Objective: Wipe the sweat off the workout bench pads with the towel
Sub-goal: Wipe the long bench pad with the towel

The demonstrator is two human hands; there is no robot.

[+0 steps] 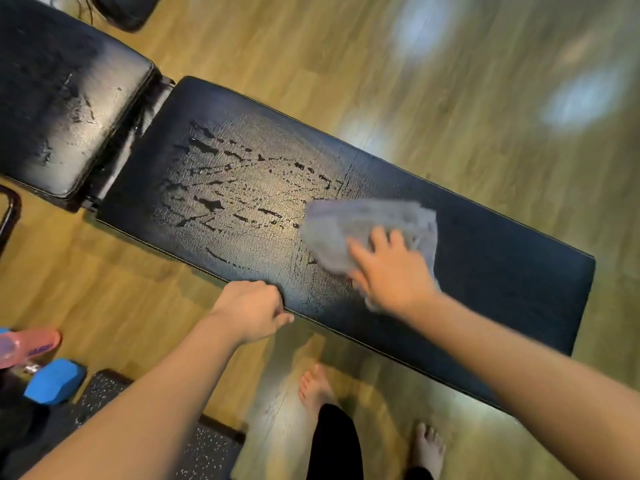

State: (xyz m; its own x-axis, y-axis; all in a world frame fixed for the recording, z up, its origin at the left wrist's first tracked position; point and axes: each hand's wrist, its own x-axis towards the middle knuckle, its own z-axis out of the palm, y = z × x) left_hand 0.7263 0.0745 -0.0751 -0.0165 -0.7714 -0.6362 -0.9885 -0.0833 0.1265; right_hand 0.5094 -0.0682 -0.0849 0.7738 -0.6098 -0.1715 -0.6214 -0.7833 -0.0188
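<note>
Head view: right hand (pixel 391 271) presses towel (pixel 363 226) mid-pad (pixel 502 271).

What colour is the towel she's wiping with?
Light grey; the towel shows best in the head view.

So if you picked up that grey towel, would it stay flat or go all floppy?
Probably floppy: the grey towel already lies bunched and creased under the right hand, not flat like a board. It looks thin, so likely light. It is rubbing over the wet streaks on the long bench pad, so it may feel damp and a bit clingy.
</note>
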